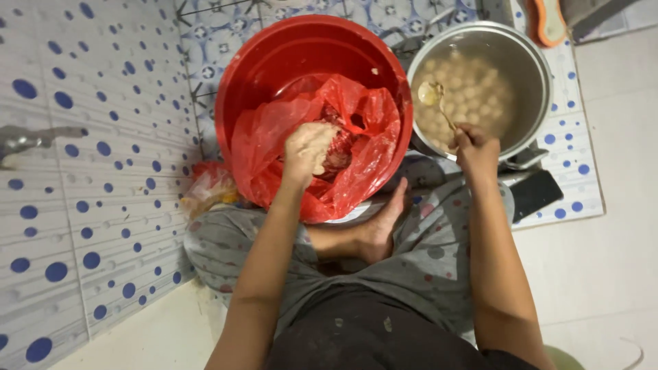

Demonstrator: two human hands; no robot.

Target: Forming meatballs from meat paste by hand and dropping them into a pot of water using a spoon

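— What do we see of the left hand (308, 147)?

— We see its grip curled into a loose fist, coated in pale paste, pressing down into the dark red minced mass (340, 152) inside the red plastic bag (373, 116). Whether the fingers actually enclose a lump of it, we cannot tell; they are bunched together against it.

— And the right hand (475, 149)?

— Its grip is clamped on the handle of a metal spoon (436, 99), whose bowl carries a pale dollop and hangs over the steel pot (531, 58).

— What do the containers hold?

— The red basin (274, 62) holds the bag, opened wide, with the mince in its middle. The pot, just beside the basin and touching its rim on the right, holds cloudy water full of small pale round balls (473, 89).

— Where does all this stand?

— On the floor, on the blue-dotted tiles (103, 205), near their far edge; a bare foot (384, 226) lies just below the basin, and a dark flat phone (538, 192) lies near the pot.
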